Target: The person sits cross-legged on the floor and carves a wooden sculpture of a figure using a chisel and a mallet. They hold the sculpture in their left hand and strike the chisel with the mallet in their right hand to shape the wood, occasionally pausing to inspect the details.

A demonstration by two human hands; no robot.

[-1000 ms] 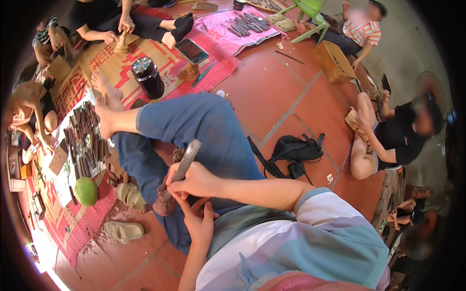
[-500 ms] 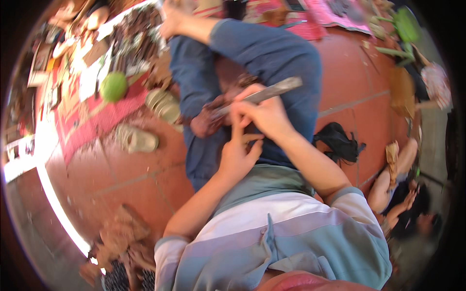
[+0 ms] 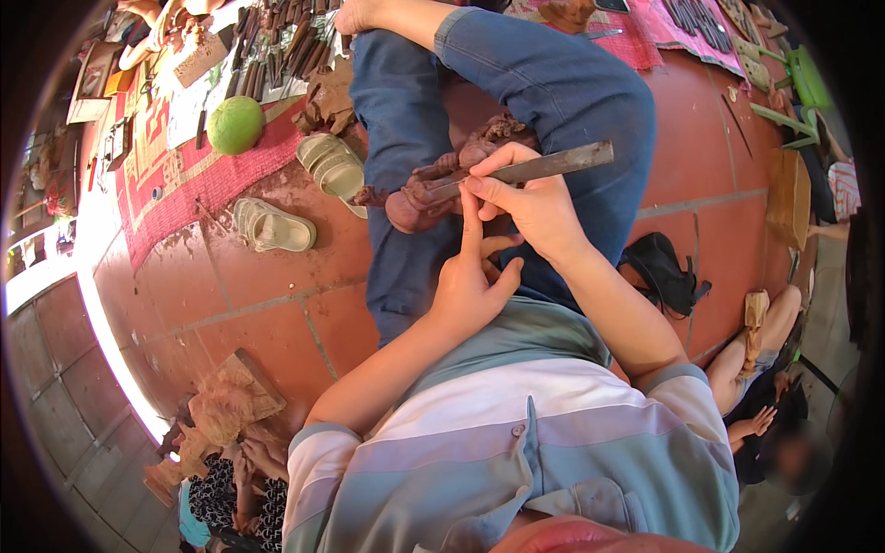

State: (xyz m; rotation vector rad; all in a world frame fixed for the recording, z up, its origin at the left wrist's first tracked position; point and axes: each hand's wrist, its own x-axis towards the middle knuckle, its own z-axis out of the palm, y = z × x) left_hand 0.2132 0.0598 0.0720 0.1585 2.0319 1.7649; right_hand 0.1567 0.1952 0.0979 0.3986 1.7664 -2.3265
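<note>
A reddish-brown carved wooden figure (image 3: 415, 207) lies in my lap, between my bent legs in blue trousers. My right hand (image 3: 539, 210) pinches a flat grey metal carving chisel (image 3: 573, 163), its back end sticking out to the upper right. The chisel's front end reaches the rounded part of the carving. Just below, my left hand (image 3: 468, 288) has its index finger stretched up to the chisel near the carving, with the thumb spread apart. Its other fingers are partly bent. Part of the figure is hidden behind my right hand.
Two pale sandals (image 3: 274, 226) lie left on red floor tiles. A green round fruit (image 3: 235, 125) sits on a red mat (image 3: 171, 189) near many carving tools (image 3: 286, 46). At right are a black bag (image 3: 656, 267) and a green plastic chair (image 3: 807, 78). Other people sit lower left and right.
The whole view has shifted, so my legs, hands and carving appear slightly right and the picture is sharper. My right hand still grips the chisel against the figure.
</note>
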